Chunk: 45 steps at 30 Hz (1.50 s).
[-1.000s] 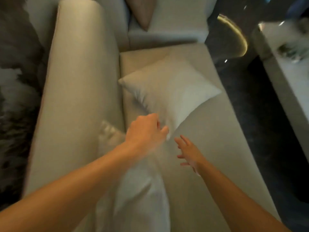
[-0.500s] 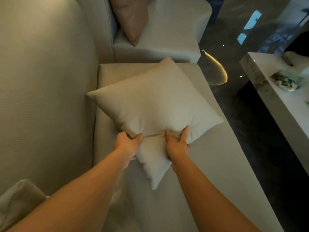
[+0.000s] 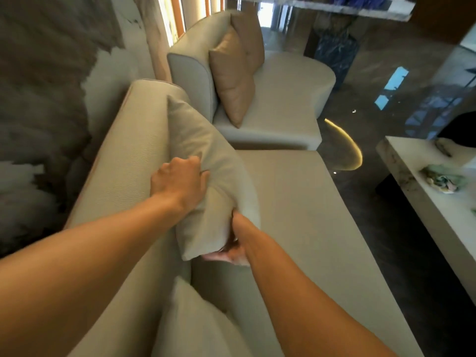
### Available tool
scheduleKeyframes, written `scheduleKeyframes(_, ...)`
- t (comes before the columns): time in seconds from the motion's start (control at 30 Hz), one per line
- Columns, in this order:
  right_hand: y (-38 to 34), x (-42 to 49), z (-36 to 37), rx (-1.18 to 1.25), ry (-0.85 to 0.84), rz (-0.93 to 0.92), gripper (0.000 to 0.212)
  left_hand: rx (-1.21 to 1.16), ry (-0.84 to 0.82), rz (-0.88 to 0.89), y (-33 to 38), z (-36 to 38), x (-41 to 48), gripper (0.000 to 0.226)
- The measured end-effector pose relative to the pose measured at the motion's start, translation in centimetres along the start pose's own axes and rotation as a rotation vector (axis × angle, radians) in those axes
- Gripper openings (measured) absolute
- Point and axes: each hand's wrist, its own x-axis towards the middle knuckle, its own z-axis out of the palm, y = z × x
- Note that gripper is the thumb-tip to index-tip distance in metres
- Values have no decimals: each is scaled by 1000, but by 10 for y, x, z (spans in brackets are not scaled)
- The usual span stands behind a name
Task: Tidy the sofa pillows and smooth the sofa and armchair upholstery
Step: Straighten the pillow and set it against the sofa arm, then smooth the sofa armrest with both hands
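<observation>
Beige pillow [image 3: 206, 161], gripped by left hand [image 3: 180, 184] and seemingly right hand [image 3: 233, 255].

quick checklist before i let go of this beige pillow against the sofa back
1. Left hand grips the beige pillow at its upper edge: ok.
2. Right hand supports the pillow's lower corner from below: ok.
3. Pillow leans upright against the sofa back: ok, though tilted.
4. Pillow's bottom sits on the seat cushion: cannot tell, the hand hides it.
5. Seat beside the pillow looks smooth: ok.
6. Second beige pillow at the near edge is straightened: cannot tell, mostly cut off.
</observation>
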Motion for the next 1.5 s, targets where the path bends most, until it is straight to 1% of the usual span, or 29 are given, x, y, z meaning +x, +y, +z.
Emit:
scheduleKeyframes(0.07,22,-7,11,-168,25,2,74,-69,-39,33,-8,-8,-13,25)
scheduleKeyframes(0.1,31,-12,12,-254,46,-5,76,-120,-92,30,-11,-11,-19,26)
scheduleKeyframes(0.13,38,-19,9,-344,81,-35,72,-159,-163,14,-15,-15,-28,31)
scheduleKeyframes(0.2,48,-35,-4,-484,150,-132,52,-181,-281,-21,-24,-21,-46,39)
scheduleKeyframes(0.23,54,-43,-14,-513,153,-177,42,-180,-312,-28,-28,-23,-57,41)
scheduleKeyframes(0.27,62,-52,-26,-534,138,-216,32,-182,-328,-26,-32,-27,-69,41)
scheduleKeyframes(0.3,75,-62,-39,-552,120,-237,28,-188,-337,-24,-35,-33,-83,38)
scheduleKeyframes(0.33,91,-74,-52,-584,116,-236,30,-195,-340,-33,-39,-40,-100,35)
scheduleKeyframes(0.37,111,-84,-68,-672,140,-234,33,-196,-337,-54,-43,-47,-119,33)
scheduleKeyframes(0.4,133,-94,-88,-818,177,-247,32,-176,-322,-80,-47,-55,-142,33)
scheduleKeyframes(0.47,184,-113,-127,-1136,254,-308,30,-40,-279,-96,-54,-70,-201,32)
scheduleKeyframes(0.5,212,-123,-145,-1201,272,-346,31,39,-261,-92,-54,-79,-237,30)
scheduleKeyframes(0.6,287,-161,-183,-1169,200,-404,37,220,-244,-121,-45,-105,-354,30)
scheduleKeyframes(0.7,346,-211,-193,-1306,164,-423,59,265,-270,-199,-24,-128,-453,39)
scheduleKeyframes(0.73,362,-229,-196,-1342,157,-444,62,273,-301,-215,-17,-135,-481,42)
scheduleKeyframes(0.8,392,-266,-204,-1429,144,-486,59,292,-369,-211,-2,-148,-533,45)
scheduleKeyframes(0.87,425,-303,-217,-1543,144,-508,51,295,-417,-180,10,-161,-582,51)
scheduleKeyframes(0.97,487,-351,-241,-1627,225,-488,43,271,-474,-192,26,-172,-642,60)
scheduleKeyframes(1.03,523,-368,-253,-1643,321,-535,45,236,-462,-194,33,-175,-672,57)
scheduleKeyframes(1.07,537,-373,-257,-1645,371,-593,47,218,-436,-195,36,-175,-684,55)
scheduleKeyframes(1.17,563,-383,-259,-1648,472,-716,45,187,-372,-226,38,-178,-714,51)
scheduleKeyframes(1.23,576,-386,-257,-1647,529,-776,46,129,-323,-279,38,-174,-730,54)
scheduleKeyframes(1.3,590,-387,-259,-1648,582,-797,57,71,-277,-320,38,-167,-741,59)
scheduleKeyframes(1.37,600,-383,-264,-1662,622,-838,67,42,-215,-314,36,-158,-745,65)
scheduleKeyframes(1.43,605,-382,-264,-1655,661,-876,69,23,-175,-314,35,-155,-744,68)
scheduleKeyframes(1.5,602,-380,-261,-1638,717,-957,67,24,-102,-311,33,-150,-739,68)
